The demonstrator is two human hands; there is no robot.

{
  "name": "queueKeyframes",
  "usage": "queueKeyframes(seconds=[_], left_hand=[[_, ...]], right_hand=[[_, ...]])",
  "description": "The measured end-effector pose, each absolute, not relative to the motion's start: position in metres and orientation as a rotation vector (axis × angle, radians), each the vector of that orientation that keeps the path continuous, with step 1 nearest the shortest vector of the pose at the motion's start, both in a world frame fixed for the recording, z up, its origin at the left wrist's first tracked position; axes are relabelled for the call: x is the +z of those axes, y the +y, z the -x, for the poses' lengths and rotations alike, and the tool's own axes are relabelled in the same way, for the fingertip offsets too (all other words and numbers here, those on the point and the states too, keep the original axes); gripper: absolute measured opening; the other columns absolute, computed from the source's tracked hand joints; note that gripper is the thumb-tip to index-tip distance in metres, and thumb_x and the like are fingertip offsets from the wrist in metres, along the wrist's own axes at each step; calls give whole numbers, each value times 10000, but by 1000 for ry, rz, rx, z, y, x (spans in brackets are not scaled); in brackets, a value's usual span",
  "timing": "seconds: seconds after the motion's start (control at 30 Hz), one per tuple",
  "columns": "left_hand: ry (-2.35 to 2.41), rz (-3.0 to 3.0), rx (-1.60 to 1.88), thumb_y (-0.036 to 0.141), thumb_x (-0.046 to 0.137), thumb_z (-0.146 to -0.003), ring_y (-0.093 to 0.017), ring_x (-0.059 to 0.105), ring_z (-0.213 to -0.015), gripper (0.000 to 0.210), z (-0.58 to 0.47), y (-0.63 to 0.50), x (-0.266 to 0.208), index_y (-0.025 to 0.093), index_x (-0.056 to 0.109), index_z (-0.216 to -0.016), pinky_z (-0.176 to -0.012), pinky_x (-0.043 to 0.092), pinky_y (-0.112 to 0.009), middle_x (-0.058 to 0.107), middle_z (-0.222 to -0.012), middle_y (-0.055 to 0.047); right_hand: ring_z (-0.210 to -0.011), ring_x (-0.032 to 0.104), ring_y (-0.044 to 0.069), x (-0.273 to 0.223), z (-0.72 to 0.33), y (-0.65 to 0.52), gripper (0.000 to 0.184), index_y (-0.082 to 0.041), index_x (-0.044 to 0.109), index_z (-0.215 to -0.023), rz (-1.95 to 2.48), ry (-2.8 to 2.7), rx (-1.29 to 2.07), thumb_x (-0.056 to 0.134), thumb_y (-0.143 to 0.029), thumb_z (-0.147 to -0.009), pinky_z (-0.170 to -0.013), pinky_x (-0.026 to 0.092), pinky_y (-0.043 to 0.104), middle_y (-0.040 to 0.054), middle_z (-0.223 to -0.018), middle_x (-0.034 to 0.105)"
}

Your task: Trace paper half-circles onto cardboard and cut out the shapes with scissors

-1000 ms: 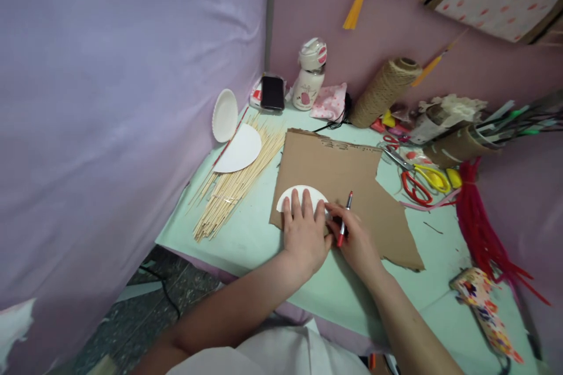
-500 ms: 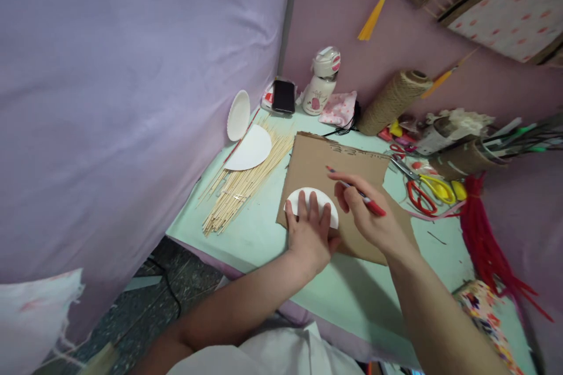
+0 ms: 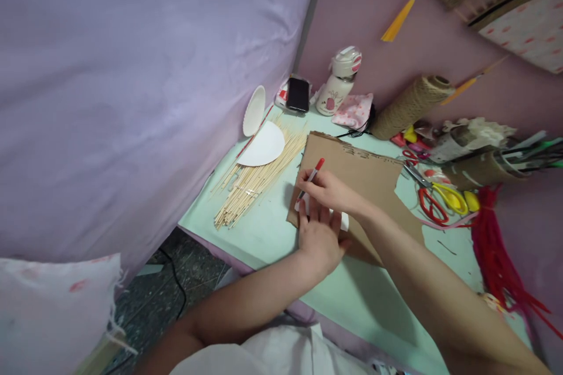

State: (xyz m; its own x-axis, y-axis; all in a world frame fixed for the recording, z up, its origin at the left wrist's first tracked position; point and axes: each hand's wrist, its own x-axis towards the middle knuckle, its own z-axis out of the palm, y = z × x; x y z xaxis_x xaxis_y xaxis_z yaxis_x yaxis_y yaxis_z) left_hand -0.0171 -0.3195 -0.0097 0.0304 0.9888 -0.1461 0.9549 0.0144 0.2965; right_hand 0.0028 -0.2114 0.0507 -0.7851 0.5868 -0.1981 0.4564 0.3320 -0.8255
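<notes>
My left hand (image 3: 319, 239) lies flat with fingers spread, pressing a white half-round paper piece (image 3: 344, 222) onto a brown cardboard sheet (image 3: 347, 167). In my right hand (image 3: 328, 188) is a red-capped pen (image 3: 317, 168), held at a slant with its lower end at the left edge of the white piece. Both hands partly cover that piece. A larger white half-round (image 3: 264, 145) rests on a bundle of thin wooden sticks (image 3: 246, 196) left of the cardboard.
Scissors (image 3: 433, 187), red pipe cleaners (image 3: 495, 246) and a twine spool (image 3: 413, 105) are on the right. At the back stand a white bottle (image 3: 338, 82), a phone (image 3: 298, 94) and a pink spotted pouch (image 3: 354, 110). A scalloped white dish (image 3: 254, 111) leans on the cloth wall.
My right hand has moved left and turned the pen over, bringing it from above the cardboard to the white piece's left edge. My left hand stays on the piece. The view has shifted slightly.
</notes>
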Motion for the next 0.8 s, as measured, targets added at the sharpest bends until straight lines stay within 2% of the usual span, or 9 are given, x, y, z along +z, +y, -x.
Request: queueKeyframes(seconds=[0.07, 0.33, 0.8], left_hand=[[1991, -2012, 162, 593, 409, -834, -379, 202, -1377, 664, 17, -320, -11, 225, 423, -1387, -1106, 37, -595, 370, -1469, -133], [2020, -2019, 217, 597, 428, -823, -372, 227, -1359, 650, 17, -322, -13, 236, 451, -1364, -1109, 45, -584, 386, -1456, -119], [2014, -2020, 184, 590, 402, -839, -380, 221, -1362, 666, 18, -322, -9, 209, 417, -1384, -1104, 34, -579, 375, -1459, -138]], right_hand=[[-566, 478, 105, 50, -1, -213, 146, -182, 522, -745, 959, -2514, 1428, 478, -284, -838, -548, 383, 226, -38, -624, 534], [-575, 576, 141, 46, 2, -216, 138, -200, 499, -756, 1022, -2519, 1523, 485, -297, -853, -533, 421, 237, 2, -643, 645], [-558, 562, 137, 47, 4, -216, 138, -194, 508, -732, 1035, -2552, 1432, 498, -285, -836, -515, 399, 237, -3, -601, 630]])
